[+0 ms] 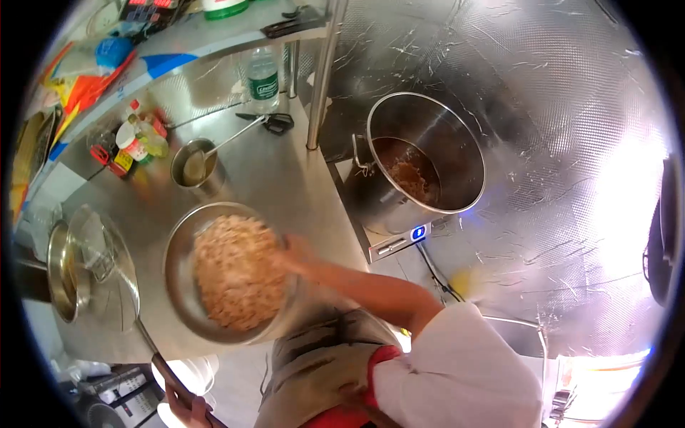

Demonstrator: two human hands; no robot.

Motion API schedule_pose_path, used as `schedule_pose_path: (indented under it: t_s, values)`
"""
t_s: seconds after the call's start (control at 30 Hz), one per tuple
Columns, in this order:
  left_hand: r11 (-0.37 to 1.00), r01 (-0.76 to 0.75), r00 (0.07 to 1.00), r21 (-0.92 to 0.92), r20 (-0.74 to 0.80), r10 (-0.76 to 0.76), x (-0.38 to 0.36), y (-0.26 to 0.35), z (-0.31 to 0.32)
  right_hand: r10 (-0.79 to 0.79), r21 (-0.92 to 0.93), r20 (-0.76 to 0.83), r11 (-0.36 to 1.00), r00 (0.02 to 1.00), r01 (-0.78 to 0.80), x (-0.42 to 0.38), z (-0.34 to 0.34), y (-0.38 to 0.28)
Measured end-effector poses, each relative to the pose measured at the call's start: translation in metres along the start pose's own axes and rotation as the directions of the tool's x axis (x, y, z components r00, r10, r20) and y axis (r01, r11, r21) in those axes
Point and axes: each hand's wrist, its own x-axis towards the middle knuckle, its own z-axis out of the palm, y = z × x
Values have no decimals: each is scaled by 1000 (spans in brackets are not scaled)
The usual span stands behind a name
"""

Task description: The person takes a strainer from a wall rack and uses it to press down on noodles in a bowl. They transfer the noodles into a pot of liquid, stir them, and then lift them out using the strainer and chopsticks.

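Note:
My left hand (187, 409), at the lower left, is closed around the dark handle of a long-handled strainer (123, 265). The strainer's head hangs over the counter's left end, overlapping a metal pan (66, 274). At the right rim of a wide metal bowl (180, 292) is my right hand (291, 258), slightly blurred, with its fingers curled over the edge. Pale pinkish-brown small pieces of food (239, 271) fill much of the bowl, which rests on the steel counter.
A tall pot (371, 192) with dark liquid and brown matter stands on a lit electric cooker (419, 233) to the right. Behind the bowl are a metal cup (207, 182) with a ladle, scissors (277, 123) and a water bottle (264, 82). A shelf (214, 44) runs above the counter.

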Motion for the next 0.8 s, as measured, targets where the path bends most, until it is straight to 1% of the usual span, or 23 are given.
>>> schedule_pose_path:
  t_s: [0.03, 0.07, 0.1, 0.13, 0.2, 0.27, 0.3, 0.37, 0.4, 0.43, 0.47, 0.5, 0.53, 0.57, 0.6, 0.63, 0.67, 0.73, 0.77, 0.8]
  values:
    - [996, 4, 999, -95, -42, -8, 6, -1, 10, -48, 16, -69, 999, 996, 50, 1, -16, 34]
    - [994, -2, 999, -112, -37, -2, 11, -7, 15, -86, 40, -126, 995, 988, 91, 2, -35, 59]
    - [991, -9, 999, -130, -32, 5, 14, -14, 20, -94, 16, -184, 995, 978, 99, -1, -56, 73]
    - [997, 17, 1000, -79, -9, -18, 13, -13, 23, -128, -244, -260, 968, 957, 63, -11, -80, 71]
    - [999, 50, 999, -6, 13, -50, 9, -11, 33, -50, -59, -326, 998, 944, 33, -10, -116, 92]
    - [998, 49, 999, 46, 13, -50, 1, -13, 48, -187, -248, -348, 963, 919, 102, -29, -147, 71]
    - [996, 38, 999, 79, 14, -39, -4, -16, 56, -179, -353, -336, 934, 925, 53, -31, -159, 68]
    - [999, 21, 999, 50, 25, -22, -14, -31, 73, -165, -559, -311, 828, 936, -40, -34, -183, 63]
    - [999, 14, 1000, 38, 27, -15, -19, -42, 81, -403, -706, -278, 701, 872, 99, -37, -187, 50]
    - [991, 77, 997, 105, 10, -79, -26, -54, 87, -611, -820, -204, 533, 765, 207, -43, -181, 33]
    - [995, 49, 998, 89, -52, -45, -30, -90, 91, -783, -901, -98, 332, 614, 280, -42, -172, 25]
    - [981, 94, 995, 171, -46, -87, -36, -71, 111, -732, -813, 88, 338, 675, 473, -28, -159, 38]
    - [957, 136, 991, 254, -47, -128, -39, -51, 130, -677, -680, 282, 359, 680, 639, -14, -142, 50]
    - [979, 43, 996, 201, -83, -26, -40, -66, 142, -594, -697, 380, 319, 709, 642, -8, -126, 43]
    - [969, -43, 994, 243, -84, 65, -37, -80, 150, -498, -711, 475, 270, 726, 650, -4, -111, 31]
    - [970, -45, 990, 238, -119, 75, -37, -86, 163, -384, -719, 557, 222, 736, 659, -1, -101, 26]
    - [971, -47, 986, 233, -146, 83, -37, -82, 176, -307, -722, 591, 211, 746, 659, 4, -97, 26]
    - [978, 58, 986, 201, -165, -25, -40, -67, 194, -131, -738, 639, 172, 758, 653, 12, -91, 31]
    - [981, 64, 982, 182, -186, -30, -37, -72, 201, -159, -730, 647, 155, 746, 665, 17, -87, 40]
    - [986, 56, 978, 159, -207, -23, -33, -78, 207, -132, -733, 650, 149, 748, 664, 20, -86, 35]
